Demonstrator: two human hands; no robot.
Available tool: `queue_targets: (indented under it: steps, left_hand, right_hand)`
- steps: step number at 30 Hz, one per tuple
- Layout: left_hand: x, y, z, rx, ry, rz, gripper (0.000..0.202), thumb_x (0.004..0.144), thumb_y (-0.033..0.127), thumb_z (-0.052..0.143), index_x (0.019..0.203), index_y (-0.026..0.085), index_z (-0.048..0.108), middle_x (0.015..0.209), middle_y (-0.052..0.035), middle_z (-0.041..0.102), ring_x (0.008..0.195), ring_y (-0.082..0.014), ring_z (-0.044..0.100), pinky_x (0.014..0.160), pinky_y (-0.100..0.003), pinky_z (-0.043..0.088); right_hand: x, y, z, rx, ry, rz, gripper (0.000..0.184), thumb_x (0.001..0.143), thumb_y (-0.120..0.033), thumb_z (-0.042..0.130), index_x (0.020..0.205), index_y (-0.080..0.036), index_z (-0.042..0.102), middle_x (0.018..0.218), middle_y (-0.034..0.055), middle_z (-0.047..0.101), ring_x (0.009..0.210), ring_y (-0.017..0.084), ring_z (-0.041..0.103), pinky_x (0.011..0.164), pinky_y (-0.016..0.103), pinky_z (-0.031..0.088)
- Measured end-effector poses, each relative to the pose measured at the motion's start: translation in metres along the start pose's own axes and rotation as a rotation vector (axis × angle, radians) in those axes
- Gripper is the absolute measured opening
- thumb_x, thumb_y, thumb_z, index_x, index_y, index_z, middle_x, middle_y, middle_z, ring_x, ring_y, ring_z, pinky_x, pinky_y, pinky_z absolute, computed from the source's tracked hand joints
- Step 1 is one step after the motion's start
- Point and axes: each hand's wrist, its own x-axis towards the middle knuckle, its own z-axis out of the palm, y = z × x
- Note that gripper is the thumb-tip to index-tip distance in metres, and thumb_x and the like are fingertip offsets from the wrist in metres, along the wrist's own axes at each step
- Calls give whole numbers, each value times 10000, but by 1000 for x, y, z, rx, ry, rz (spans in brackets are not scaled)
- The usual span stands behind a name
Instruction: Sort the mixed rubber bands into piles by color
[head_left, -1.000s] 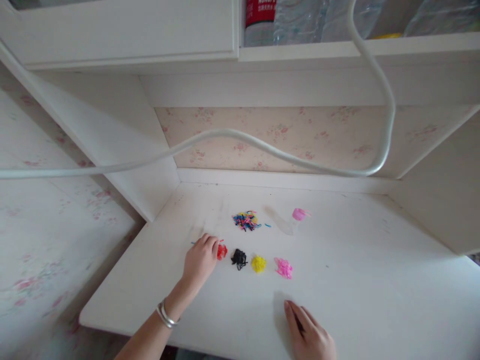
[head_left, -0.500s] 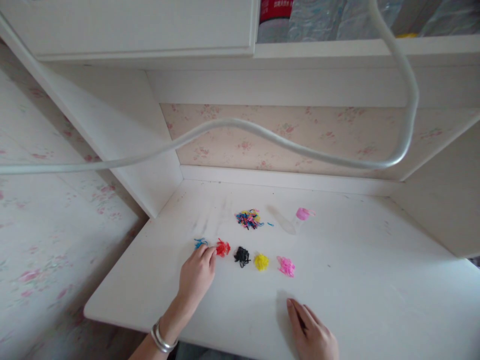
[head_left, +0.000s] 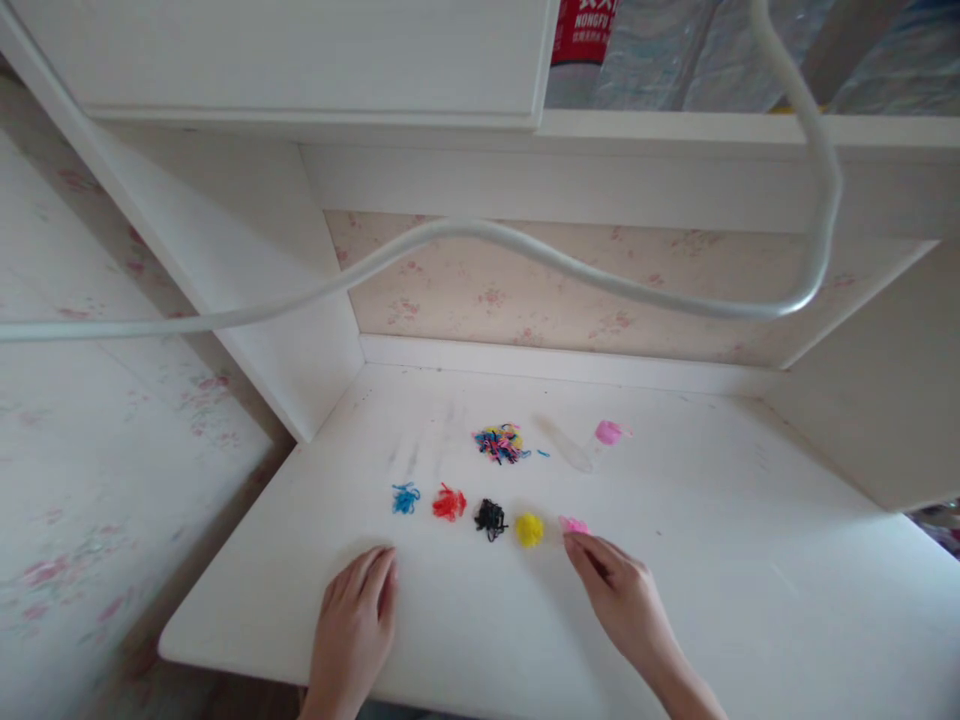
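Observation:
Small rubber bands lie in colour heaps in a row on the white desk: blue rubber bands, red rubber bands, black rubber bands, yellow rubber bands and pink rubber bands. My right hand pinches at the near edge of the pink heap, partly covering it; whatever is between its fingertips is hidden. Below the blue heap, my left hand rests on the desk with fingers drawn together and nothing visible in them. Behind the row sits a mixed-colour heap of rubber bands.
A clear container with a pink lid stands at the back right of the mixed heap. One loose blue band lies between them. A white cable crosses the view above the desk. Shelving with wrapped bottles is overhead.
My left hand has drawn back from between the blue and red heaps toward the desk's front edge. My right hand has moved forward to the pink heap. The view has shifted slightly.

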Motion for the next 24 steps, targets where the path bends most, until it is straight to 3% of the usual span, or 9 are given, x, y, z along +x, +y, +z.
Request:
queue_targets:
  steps: [5, 10, 16, 24]
  left_hand:
    - [-1, 0, 2, 31, -31, 65, 322, 879, 277, 458, 1183, 265, 564, 1246, -43, 600, 1161, -228, 532, 992, -434, 402]
    - [-2, 0, 4, 36, -48, 63, 346, 880, 276, 451, 1208, 268, 560, 1282, -35, 578, 1188, -233, 520, 1009, -451, 379]
    - [-2, 0, 1, 32, -53, 44, 334, 880, 278, 458, 1188, 258, 586, 1294, -31, 568, 1193, -233, 519, 1012, -445, 377]
    - [0, 1, 0, 30, -39, 31, 324, 876, 270, 468, 1170, 253, 603, 1274, -32, 585, 1173, -226, 534, 1011, -433, 370]
  right_hand:
    - [62, -24, 12, -326, -116, -14, 350, 910, -391, 364, 1028, -273, 672, 930, -3, 698, 769, 118, 637, 716, 211, 465]
    - [108, -27, 36, -489, -184, 1, 306, 902, -320, 405, 1090, -286, 645, 1042, 8, 658, 852, 140, 627, 722, 239, 425]
    - [129, -23, 56, -598, -236, 2, 323, 925, -311, 384, 1171, -294, 593, 1073, 37, 617, 893, 161, 613, 729, 254, 406]
    - [136, -16, 66, -623, -247, -31, 355, 959, -371, 298, 1143, -314, 596, 1053, 28, 593, 872, 149, 598, 683, 246, 387]
